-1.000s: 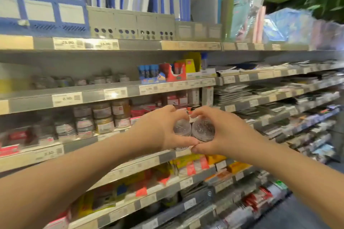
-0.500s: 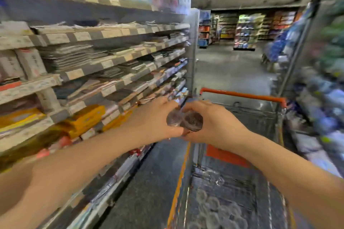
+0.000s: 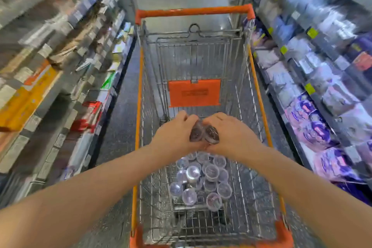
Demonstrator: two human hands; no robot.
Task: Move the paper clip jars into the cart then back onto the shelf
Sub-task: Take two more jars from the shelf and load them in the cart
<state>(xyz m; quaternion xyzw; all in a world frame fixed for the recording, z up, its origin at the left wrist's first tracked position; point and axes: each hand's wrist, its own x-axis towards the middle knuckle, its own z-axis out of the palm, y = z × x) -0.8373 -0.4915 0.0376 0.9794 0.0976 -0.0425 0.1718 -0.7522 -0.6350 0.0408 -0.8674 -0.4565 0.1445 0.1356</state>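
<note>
- Near end of the cart [image 3: 138, 110]: a heap of clear paper clip jars [image 3: 201, 179] lies on the wire floor. There look to be more than a dozen, but blur prevents a count.
- Above the heap, mid-basket: left hand [image 3: 175, 133] and right hand [image 3: 231, 133] are side by side. The fingers of each are curled round one jar. The two held jars [image 3: 203, 134] touch each other and sit clear of the heap, not yet released.
- Judgement: the shelf-to-cart leg is well advanced, with this pair in transit over the basket.
- Far left: the shelf [image 3: 84, 50] is smeared by motion, so I cannot tell whether any jars remain there.
- Left to do: set this pair down and fetch any stragglers. The whole return leg to the shelf then follows, and it appears not to have begun.
</note>
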